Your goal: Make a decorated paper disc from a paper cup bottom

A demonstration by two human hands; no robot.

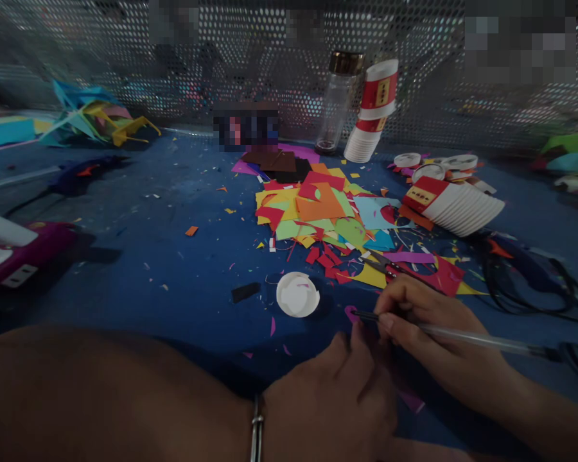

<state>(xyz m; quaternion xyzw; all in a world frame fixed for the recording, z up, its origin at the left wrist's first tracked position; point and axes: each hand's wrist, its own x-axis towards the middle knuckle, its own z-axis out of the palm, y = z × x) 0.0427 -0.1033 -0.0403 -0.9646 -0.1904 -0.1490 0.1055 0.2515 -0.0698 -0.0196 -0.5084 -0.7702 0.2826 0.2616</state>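
My right hand (438, 340) is closed around a pen (481, 340) with a clear barrel, its dark tip pointing left. That tip meets a small purple piece of paper (350, 312). My left hand (332, 391), a metal bracelet at its wrist, has bent fingers with their tips at this purple piece, holding it on the table. More purple paper (411, 401) shows between the hands, partly hidden. Just beyond my left hand sits a shallow white paper cup bottom (297, 295) with a purple scrap in it. Scissors (380, 262) lie beyond my right hand.
Coloured paper scraps (318, 202) heap mid-table. A clear bottle (337, 106) and stacked paper cups (376, 109) stand behind; another cup stack (457, 205) lies right. Glue guns (525, 256) with cables and a purple power strip (29, 256) flank the blue table (173, 276).
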